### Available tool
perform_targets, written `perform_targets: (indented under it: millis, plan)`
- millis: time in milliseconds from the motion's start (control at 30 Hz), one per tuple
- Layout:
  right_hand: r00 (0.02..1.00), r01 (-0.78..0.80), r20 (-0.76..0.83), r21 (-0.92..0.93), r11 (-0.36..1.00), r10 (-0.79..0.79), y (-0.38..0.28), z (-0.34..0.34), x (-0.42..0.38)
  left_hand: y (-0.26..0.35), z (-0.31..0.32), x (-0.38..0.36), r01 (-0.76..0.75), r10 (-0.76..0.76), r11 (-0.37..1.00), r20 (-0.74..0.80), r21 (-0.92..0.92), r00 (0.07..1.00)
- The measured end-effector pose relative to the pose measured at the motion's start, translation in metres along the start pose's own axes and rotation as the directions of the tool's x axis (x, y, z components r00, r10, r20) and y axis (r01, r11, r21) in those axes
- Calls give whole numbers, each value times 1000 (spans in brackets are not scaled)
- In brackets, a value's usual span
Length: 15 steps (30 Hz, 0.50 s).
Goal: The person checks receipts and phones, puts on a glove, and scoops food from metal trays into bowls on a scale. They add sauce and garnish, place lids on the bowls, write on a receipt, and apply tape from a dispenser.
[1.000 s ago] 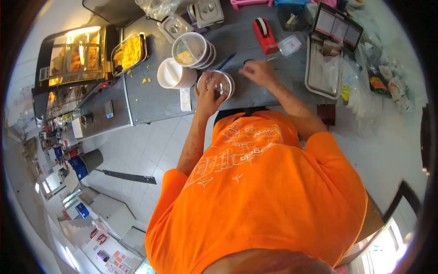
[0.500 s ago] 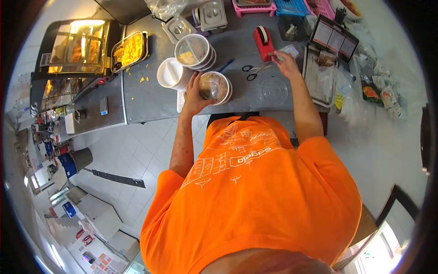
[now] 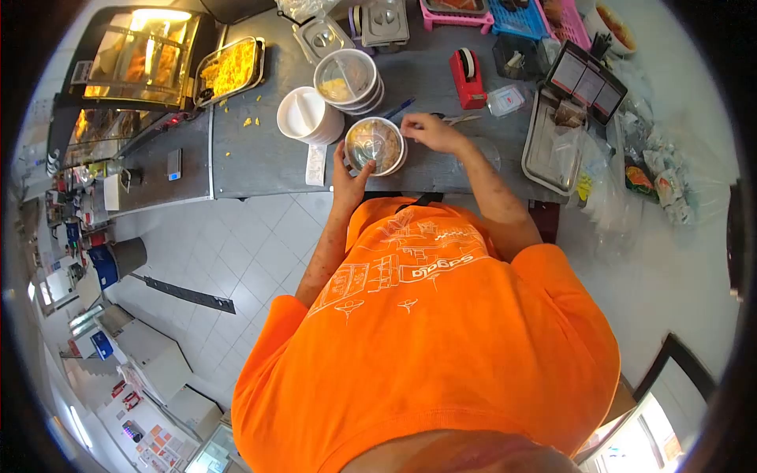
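Note:
My left hand (image 3: 351, 177) is wrapped round the near left side of a round white tub (image 3: 377, 147) with a clear lid and food inside. My right hand (image 3: 426, 131), fingers pinched, is just right of this tub; whatever lies between the fingertips is too small to make out. Behind the tub stands a stack of lidded tubs (image 3: 347, 77), with white tubs (image 3: 303, 114) to its left. A printed paper slip (image 3: 316, 165) lies beside my left hand. The red tape dispenser (image 3: 468, 80) stands beyond my right hand, and scissors (image 3: 461, 119) lie partly hidden behind it.
A tray of yellow food (image 3: 231, 69) sits by the lit display case (image 3: 138, 63) at the left. Metal lids (image 3: 323, 39) lie at the back. To the right are a metal tray (image 3: 550, 150), a small clear packet (image 3: 505, 100) and plastic bags (image 3: 623, 181).
My right hand has moved left from the tape dispenser to the tub. My left hand has shifted to the tub's near side, and more of the paper slip shows.

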State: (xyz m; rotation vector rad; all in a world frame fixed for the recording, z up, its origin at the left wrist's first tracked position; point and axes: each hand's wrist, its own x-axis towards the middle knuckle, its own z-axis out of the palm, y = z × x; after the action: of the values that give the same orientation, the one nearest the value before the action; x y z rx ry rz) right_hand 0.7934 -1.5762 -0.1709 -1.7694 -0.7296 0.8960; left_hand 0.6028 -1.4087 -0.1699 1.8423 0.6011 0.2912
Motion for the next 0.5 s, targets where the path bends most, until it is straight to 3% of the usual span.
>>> perform_targets:
  millis: [33, 167, 200, 233, 267, 333, 367, 433, 467, 500]
  plan:
    - [989, 146, 15, -237, 960, -147, 5, 7, 6, 0, 0, 0, -2, 2, 1000, 9, -3, 1000]
    - [1000, 27, 20, -197, 980, -23, 30, 11, 12, 2, -3, 1, 15, -15, 1000, 29, -5, 999]
    - [955, 1, -292, -158, 987, -48, 29, 17, 4, 1, -3, -1, 32, -32, 999, 39, -5, 999]
    - [815, -12, -577, -117, 993, -58, 28, 22, -5, 1, -3, -3, 34, -34, 999, 39, -9, 999]
    - [816, -12, -574, -124, 992, -62, 25, 27, -14, 1, -1, -3, 14, -13, 1000, 27, -18, 1000]
    - [726, 118, -687, 78, 990, -32, 17, 44, -30, 0, 0, -2, -2, 3, 1000, 13, -26, 1000]
    - [728, 114, -684, 78, 990, -30, 21, 63, -30, -1, 0, -2, 7, -6, 1000, 14, -21, 1000]
    - [851, 195, -525, 277, 941, -22, 38, 103, -27, -4, 0, -1, 19, -19, 1000, 18, -18, 1000]
    - [851, 192, -525, 276, 942, -19, 27, 99, -36, -7, -1, 0, 3, -3, 1000, 20, -5, 1000]
    - [906, 51, -401, 428, 902, 139, 4, 88, -45, -8, -2, 2, -17, 17, 1000, 21, 8, 1000]
